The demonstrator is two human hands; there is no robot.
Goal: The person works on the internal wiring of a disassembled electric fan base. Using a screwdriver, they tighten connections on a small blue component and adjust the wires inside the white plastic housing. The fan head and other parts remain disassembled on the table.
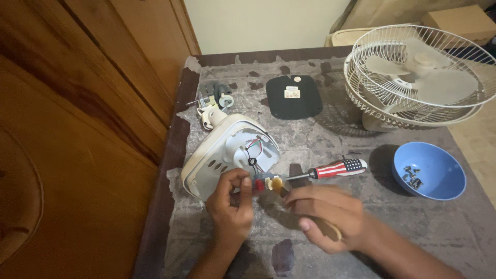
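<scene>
A cream fan base housing (217,155) lies tilted on the table with its open side up, coloured wires (254,147) showing inside. My left hand (231,204) pinches a small part (259,182) at the housing's lower edge, where the wires end. My right hand (325,212) is closed around a wooden-handled tool (330,230), whose tip (276,183) touches that small part. A screwdriver (333,169) with a red, white and blue striped handle lies on the table just behind my hands.
A blue bowl (431,186) holding several screws stands at the right. A white fan cage with blades (418,77) rests at the back right. A black plate (293,97) and small grey parts (217,93) lie at the back. A wooden door (77,129) is left.
</scene>
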